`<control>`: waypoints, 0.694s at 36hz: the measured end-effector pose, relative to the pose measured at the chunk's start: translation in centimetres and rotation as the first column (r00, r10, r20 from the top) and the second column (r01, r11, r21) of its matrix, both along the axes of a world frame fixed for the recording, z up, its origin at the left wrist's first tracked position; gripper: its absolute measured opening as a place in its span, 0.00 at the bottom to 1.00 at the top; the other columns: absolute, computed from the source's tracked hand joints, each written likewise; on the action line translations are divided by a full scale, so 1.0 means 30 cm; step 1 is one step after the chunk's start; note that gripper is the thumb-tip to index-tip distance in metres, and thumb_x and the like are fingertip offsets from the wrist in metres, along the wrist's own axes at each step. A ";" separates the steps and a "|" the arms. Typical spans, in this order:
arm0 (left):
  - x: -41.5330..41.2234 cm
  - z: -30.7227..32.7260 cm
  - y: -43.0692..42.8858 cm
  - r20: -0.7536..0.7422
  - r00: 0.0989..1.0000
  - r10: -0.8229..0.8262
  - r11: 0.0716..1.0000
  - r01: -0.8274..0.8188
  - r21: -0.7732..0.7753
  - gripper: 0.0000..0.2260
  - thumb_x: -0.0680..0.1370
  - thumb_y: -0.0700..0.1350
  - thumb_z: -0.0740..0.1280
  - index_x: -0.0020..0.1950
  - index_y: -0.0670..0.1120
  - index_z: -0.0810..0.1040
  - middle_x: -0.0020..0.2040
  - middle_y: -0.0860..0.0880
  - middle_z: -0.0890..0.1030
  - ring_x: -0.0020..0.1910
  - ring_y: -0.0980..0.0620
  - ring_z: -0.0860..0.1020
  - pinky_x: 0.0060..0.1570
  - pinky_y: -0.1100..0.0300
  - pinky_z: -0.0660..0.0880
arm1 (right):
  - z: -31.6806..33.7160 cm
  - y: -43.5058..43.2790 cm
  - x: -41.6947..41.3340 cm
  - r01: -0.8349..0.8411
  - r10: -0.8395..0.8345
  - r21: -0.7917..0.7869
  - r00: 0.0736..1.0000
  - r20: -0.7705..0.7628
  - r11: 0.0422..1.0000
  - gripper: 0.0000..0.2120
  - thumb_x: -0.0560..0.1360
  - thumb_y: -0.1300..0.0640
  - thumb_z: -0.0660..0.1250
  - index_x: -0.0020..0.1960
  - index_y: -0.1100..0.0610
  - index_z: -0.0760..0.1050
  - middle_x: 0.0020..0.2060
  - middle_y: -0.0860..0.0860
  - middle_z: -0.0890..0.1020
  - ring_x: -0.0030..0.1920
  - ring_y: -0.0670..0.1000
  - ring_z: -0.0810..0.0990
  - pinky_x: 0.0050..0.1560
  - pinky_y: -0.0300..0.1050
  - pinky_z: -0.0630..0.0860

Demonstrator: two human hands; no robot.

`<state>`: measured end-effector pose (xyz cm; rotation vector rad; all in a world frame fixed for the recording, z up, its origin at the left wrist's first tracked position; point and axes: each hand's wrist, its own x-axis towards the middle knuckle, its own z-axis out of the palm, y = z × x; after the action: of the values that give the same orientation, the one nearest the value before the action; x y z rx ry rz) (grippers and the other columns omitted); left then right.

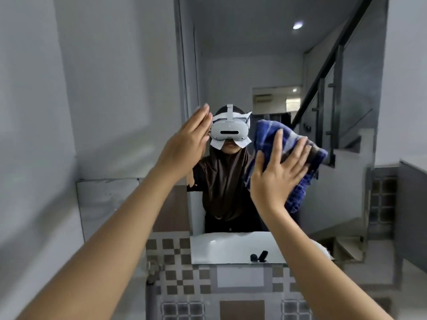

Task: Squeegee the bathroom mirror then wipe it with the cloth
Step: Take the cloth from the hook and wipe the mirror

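Fingers spread flat on cloth

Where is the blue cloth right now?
In the head view, the blue cloth is right of centre, pressed flat against the mirror under the right hand.

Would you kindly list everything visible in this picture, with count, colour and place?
mirror: one, frameless, on the wall ahead, reflecting a staircase and the person.
cloth: one, blue with paler stripes, pressed flat on the mirror's right-centre.
shelf: one, white, below the mirror.
dark object: one, black, on the shelf against the glass; too small to identify.
tiles: many, brown, grey and white checks, below and beside the shelf.
left hand: open, raised by the mirror's left edge.
right hand: spread flat on the cloth.
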<state>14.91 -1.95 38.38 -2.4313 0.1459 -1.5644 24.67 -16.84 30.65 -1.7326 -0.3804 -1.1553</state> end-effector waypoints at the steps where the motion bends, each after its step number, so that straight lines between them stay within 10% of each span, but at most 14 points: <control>1: 0.000 0.037 0.003 -0.010 1.000 -0.002 1.000 0.002 0.023 0.22 0.80 0.38 0.60 0.73 0.40 0.61 0.76 0.46 0.58 0.74 0.51 0.57 0.68 0.58 0.61 | 0.000 0.028 -0.017 -0.010 0.010 -0.029 1.000 0.018 1.000 0.26 0.78 0.44 0.53 0.74 0.46 0.53 0.75 0.60 0.49 0.75 0.60 0.45 0.71 0.61 0.45; 9: -0.005 0.131 0.009 -0.034 0.996 -0.077 0.997 0.078 0.024 0.23 0.78 0.38 0.63 0.72 0.40 0.63 0.75 0.46 0.60 0.73 0.51 0.61 0.68 0.58 0.63 | -0.087 0.239 -0.152 0.020 0.040 -0.307 0.981 0.190 0.951 0.26 0.78 0.45 0.54 0.75 0.47 0.54 0.75 0.61 0.52 0.75 0.60 0.47 0.71 0.61 0.46; 16: 0.005 0.106 -0.009 0.013 0.997 -0.070 0.998 0.070 0.010 0.22 0.78 0.38 0.62 0.72 0.39 0.63 0.75 0.46 0.60 0.74 0.51 0.59 0.68 0.61 0.59 | -0.195 0.039 -0.008 0.282 0.254 -0.686 0.781 0.570 0.671 0.24 0.76 0.48 0.60 0.71 0.47 0.63 0.72 0.57 0.63 0.72 0.60 0.62 0.70 0.60 0.58; 25: 0.049 0.034 -0.078 0.035 0.998 -0.051 0.985 0.056 -0.161 0.25 0.78 0.40 0.63 0.73 0.39 0.59 0.77 0.45 0.53 0.76 0.48 0.51 0.72 0.54 0.57 | -0.264 -0.361 0.227 0.154 -0.117 -0.210 0.977 0.177 0.966 0.24 0.79 0.46 0.53 0.72 0.54 0.61 0.73 0.64 0.58 0.74 0.63 0.53 0.73 0.60 0.52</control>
<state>16.39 -4.30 39.40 -2.5440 0.0824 -1.6971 31.47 -27.66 22.72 -1.8866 -0.5137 -1.4037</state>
